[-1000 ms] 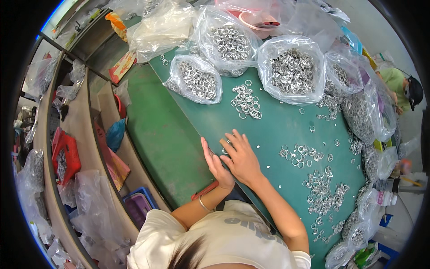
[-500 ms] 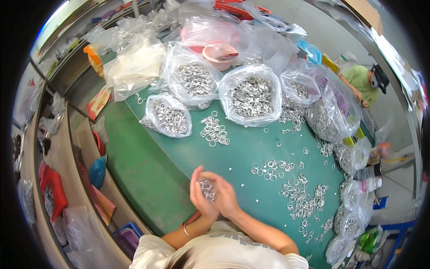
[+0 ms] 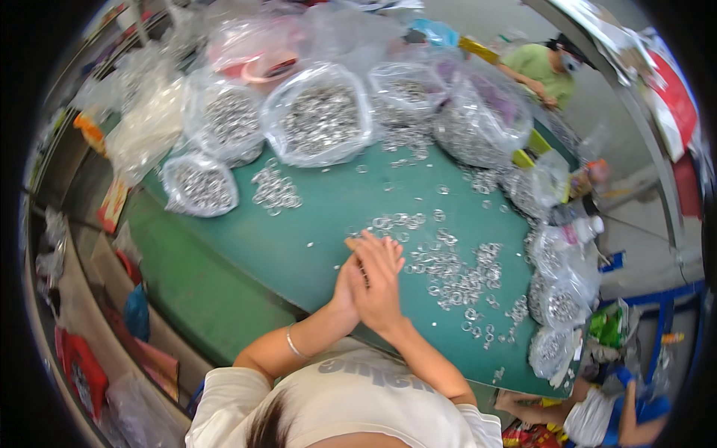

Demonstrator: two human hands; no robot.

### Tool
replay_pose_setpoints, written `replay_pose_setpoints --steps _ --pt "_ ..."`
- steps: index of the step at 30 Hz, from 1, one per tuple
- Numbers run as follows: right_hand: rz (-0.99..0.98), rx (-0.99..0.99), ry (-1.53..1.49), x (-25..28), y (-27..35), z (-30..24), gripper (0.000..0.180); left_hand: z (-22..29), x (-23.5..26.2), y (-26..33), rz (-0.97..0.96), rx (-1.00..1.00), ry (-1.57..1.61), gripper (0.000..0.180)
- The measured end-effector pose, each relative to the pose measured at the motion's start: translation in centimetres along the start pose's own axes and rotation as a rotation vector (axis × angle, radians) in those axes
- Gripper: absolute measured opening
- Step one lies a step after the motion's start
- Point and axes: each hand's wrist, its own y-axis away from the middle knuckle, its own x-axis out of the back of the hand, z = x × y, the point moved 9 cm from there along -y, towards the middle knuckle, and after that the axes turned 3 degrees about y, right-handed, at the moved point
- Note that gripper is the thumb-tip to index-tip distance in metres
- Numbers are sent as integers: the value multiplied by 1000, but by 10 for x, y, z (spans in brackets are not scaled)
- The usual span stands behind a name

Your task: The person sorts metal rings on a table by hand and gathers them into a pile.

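Observation:
My left hand (image 3: 346,290) and my right hand (image 3: 379,287) are pressed together, palms facing, above the green table (image 3: 314,257). They are closed around a handful of small metal rings; only a dark sliver shows between the palms, and the rest is hidden. The right hand's fingers lie across the left hand's. Just beyond and to the right of the fingertips, loose silvery metal rings (image 3: 455,276) lie scattered on the table. A smaller heap of rings (image 3: 276,190) sits farther off to the left.
Open plastic bags full of metal parts (image 3: 317,116) line the table's far side. Smaller filled bags (image 3: 553,302) crowd its right edge. A pink basin (image 3: 269,69) stands behind. Shelves (image 3: 82,269) run along the left. A person in green (image 3: 541,71) is at the far right; another person's limbs (image 3: 597,414) show lower right.
My hands have moved right, toward the scattered rings, and closed together; the rings seen between them before are now mostly covered. The view has shifted right, bringing another person into the lower right.

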Motion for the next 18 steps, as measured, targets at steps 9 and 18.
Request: replay_pose_setpoints --steps 9,18 --pt "216 -297 -178 73 46 41 26 -23 19 1 434 262 83 14" --pt "7 -501 -519 34 84 81 18 133 -10 44 467 -313 78 21"
